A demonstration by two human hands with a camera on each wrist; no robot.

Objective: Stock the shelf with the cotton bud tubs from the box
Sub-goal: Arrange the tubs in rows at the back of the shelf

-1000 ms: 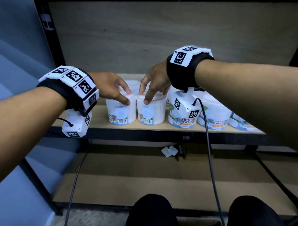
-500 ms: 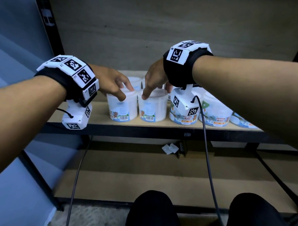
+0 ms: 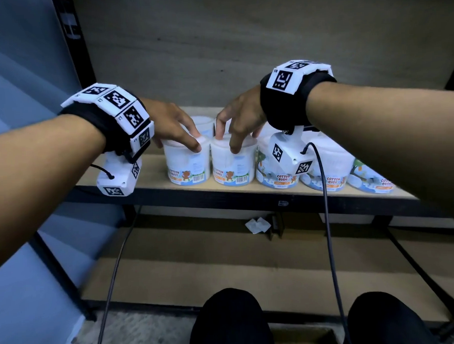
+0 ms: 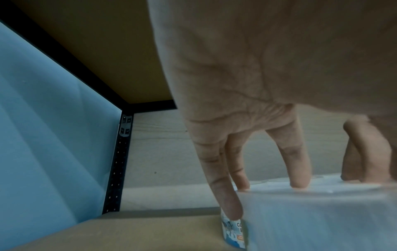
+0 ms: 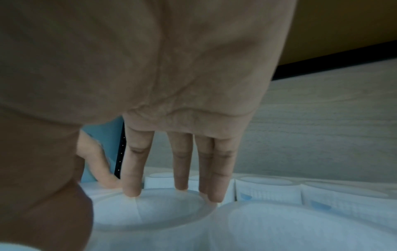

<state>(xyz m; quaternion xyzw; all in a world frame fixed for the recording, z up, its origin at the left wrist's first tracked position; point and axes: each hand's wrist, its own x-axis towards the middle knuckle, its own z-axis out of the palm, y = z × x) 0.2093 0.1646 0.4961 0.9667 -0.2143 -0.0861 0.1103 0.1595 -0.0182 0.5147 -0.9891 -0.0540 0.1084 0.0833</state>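
Two white cotton bud tubs stand side by side at the front of the wooden shelf [image 3: 153, 172]. My left hand [image 3: 190, 141] grips the left tub [image 3: 186, 165] from above, thumb on the front rim and fingers [image 4: 227, 195] down its far side. The tub's wall [image 4: 311, 217] fills the lower right of the left wrist view. My right hand [image 3: 232, 137] grips the right tub [image 3: 233, 169] the same way, with fingertips [image 5: 133, 178] on the rim of its lid [image 5: 150, 208]. Both labels show "COTTON BUDS", a bear and a barcode.
Three more tubs [image 3: 330, 175] line the shelf front to the right, and others [image 3: 203, 122] stand behind. A black upright post [image 3: 69, 48] bounds the shelf on the left. Below lie a lower shelf [image 3: 224, 263] with a paper scrap [image 3: 258, 225] and a cardboard box [image 3: 306, 337] between my knees.
Both hands have stayed on top of the two front tubs. The tubs have turned a little, so the "COTTON BUDS" lettering now shows at the front.
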